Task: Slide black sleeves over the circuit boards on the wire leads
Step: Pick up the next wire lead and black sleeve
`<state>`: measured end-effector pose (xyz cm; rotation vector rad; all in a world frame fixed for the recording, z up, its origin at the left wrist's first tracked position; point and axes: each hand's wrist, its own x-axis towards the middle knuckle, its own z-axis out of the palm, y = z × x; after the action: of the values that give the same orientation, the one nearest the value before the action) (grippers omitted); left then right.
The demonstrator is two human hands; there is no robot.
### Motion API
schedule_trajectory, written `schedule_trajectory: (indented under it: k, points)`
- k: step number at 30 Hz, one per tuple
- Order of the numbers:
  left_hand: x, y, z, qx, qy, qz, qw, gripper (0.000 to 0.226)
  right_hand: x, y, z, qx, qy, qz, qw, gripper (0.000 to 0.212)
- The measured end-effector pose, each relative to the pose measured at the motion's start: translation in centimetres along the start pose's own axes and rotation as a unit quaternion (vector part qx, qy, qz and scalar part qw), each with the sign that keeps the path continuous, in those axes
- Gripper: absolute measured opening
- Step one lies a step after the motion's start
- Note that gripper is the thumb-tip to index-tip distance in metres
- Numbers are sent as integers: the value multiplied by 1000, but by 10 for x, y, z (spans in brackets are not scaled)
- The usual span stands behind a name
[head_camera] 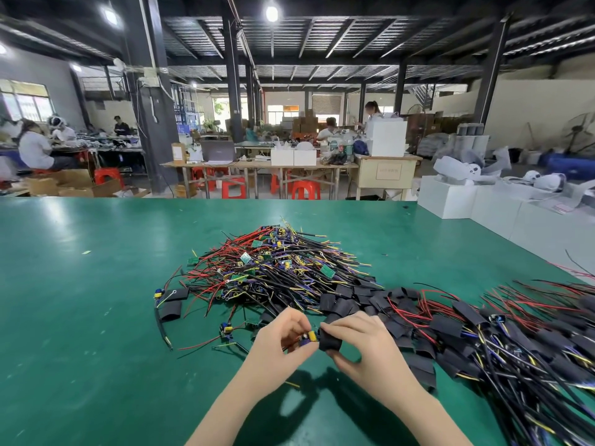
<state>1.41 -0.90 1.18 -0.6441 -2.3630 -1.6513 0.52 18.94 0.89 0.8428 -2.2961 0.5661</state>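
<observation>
Pinched between the curled fingers of the left hand (283, 338) is a small circuit board (307, 338) carrying a stubby yellow part, while the right hand (355, 339) grips a soft, matte black sleeve (329, 341) whose open mouth meets the board's end. Both are held just above the smooth green table (96, 300), at its near edge. Just beyond the board lies a tangled heap of unsleeved leads (273, 265), thin red, black, yellow and purple wires with little green boards poking out. To the right of the board spreads a flatter drift of finished leads (483, 329), each wrapped in a flattened black tube, with loose sleeves strewn between. Left of the board sit a few stray leads and two loose sleeves (174, 302). Far right of the heap stand plain white boxes (450, 197).
</observation>
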Motion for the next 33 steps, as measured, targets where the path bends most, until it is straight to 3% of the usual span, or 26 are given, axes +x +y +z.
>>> schedule_trajectory:
  k: [7, 19, 33]
  points:
    - [2, 0, -8, -52, -24, 3, 998, 21, 0, 0, -4, 33, 5, 10, 999, 39]
    - [5, -4, -3, -58, 48, -45, 996, 14, 1, -2, -10, 96, 2, 28, 995, 36]
    - [3, -4, -4, -93, 19, -35, 995, 24, 2, -7, -9, 92, -9, 27, 995, 37]
